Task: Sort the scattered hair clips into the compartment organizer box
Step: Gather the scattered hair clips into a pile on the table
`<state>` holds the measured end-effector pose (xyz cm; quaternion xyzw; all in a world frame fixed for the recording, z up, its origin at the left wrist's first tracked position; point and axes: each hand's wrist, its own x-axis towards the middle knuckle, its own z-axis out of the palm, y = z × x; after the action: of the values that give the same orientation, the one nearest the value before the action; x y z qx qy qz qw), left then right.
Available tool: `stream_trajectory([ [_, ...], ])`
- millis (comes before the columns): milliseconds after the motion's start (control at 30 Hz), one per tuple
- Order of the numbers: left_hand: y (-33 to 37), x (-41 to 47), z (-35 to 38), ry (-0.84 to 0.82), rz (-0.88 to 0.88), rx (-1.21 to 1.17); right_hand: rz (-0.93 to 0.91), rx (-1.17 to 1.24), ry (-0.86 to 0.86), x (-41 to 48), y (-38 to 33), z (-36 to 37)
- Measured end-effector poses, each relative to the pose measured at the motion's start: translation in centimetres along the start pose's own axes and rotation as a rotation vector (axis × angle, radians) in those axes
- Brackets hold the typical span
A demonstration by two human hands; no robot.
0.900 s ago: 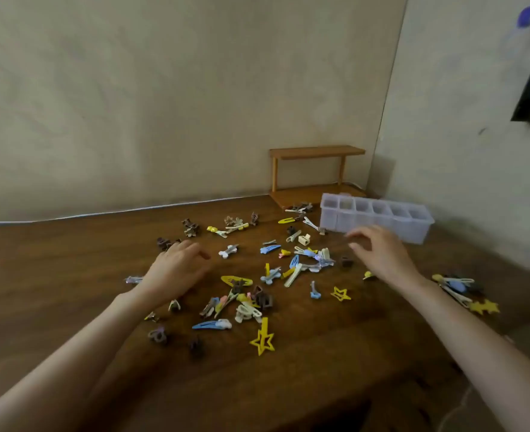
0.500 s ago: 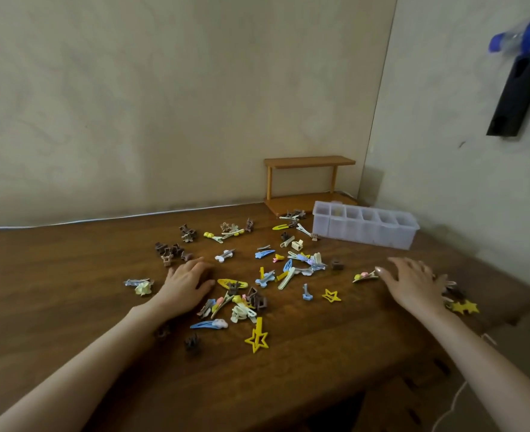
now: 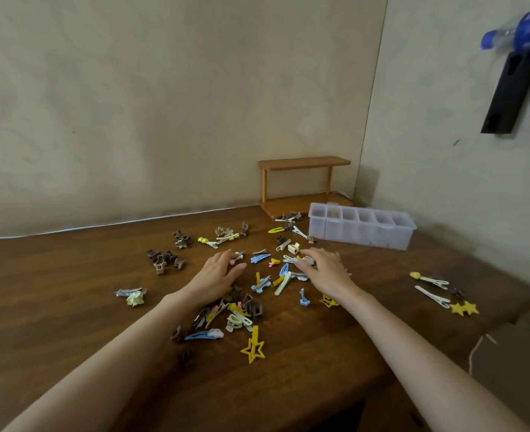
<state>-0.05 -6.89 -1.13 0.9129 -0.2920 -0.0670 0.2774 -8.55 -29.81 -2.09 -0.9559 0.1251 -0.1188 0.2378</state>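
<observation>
Several hair clips lie scattered over the brown wooden table (image 3: pixel 70 307): small brown claw clips (image 3: pixel 164 258) at the left, blue and yellow snap clips (image 3: pixel 262 283) in the middle, a yellow star clip (image 3: pixel 253 346) near me. The translucent compartment organizer box (image 3: pixel 361 229) stands at the back right, its cells showing nothing inside. My left hand (image 3: pixel 218 275) rests palm down on the pile, fingers loosely apart. My right hand (image 3: pixel 324 271) lies over clips in the middle, fingertips touching a beige clip (image 3: pixel 307 260); whether it grips it I cannot tell.
A small wooden shelf (image 3: pixel 304 185) stands in the back corner behind the box. More clips, including yellow stars (image 3: pixel 464 308), lie at the table's right edge. A cardboard box (image 3: pixel 513 363) sits low at the right. A dark object with a blue bottle (image 3: pixel 513 73) hangs on the right wall.
My right hand has moved left from the table's right side into the middle of the pile. My left hand has shifted slightly forward and right.
</observation>
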Motion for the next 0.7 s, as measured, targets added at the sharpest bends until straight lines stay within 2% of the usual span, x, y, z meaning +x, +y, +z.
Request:
stream_trajectory([
  [100,-1.4,-0.7,-1.1,0.086,0.023,0.044,-0.044,0.138,0.047,-0.8,-0.1,-0.8],
  [200,-3.5,-1.7,-2.3,0.191,0.022,0.178,0.006,0.095,0.210,-2.0,1.9,-2.7],
  [267,-5.0,-2.5,-3.0,0.221,-0.016,0.235,0.085,-0.011,0.330,-2.9,3.9,-4.1],
  [333,-5.9,-3.4,-3.4,0.221,-0.065,0.268,0.188,-0.225,0.440,-4.0,6.4,-5.4],
  [433,-6.8,-4.7,-3.9,0.217,-0.102,0.301,0.387,-0.372,0.519,-6.0,10.1,-6.9],
  [500,-7.5,-5.5,-4.2,0.215,-0.104,0.298,0.499,-0.346,0.519,-7.2,12.1,-7.8],
  [600,-8.4,-6.5,-4.4,0.204,-0.115,0.261,0.591,-0.261,0.411,-7.7,14.3,-8.1],
  [700,-8.8,-7.3,-4.3,0.212,-0.097,0.267,0.508,-0.240,0.297,-7.2,15.0,-7.4],
])
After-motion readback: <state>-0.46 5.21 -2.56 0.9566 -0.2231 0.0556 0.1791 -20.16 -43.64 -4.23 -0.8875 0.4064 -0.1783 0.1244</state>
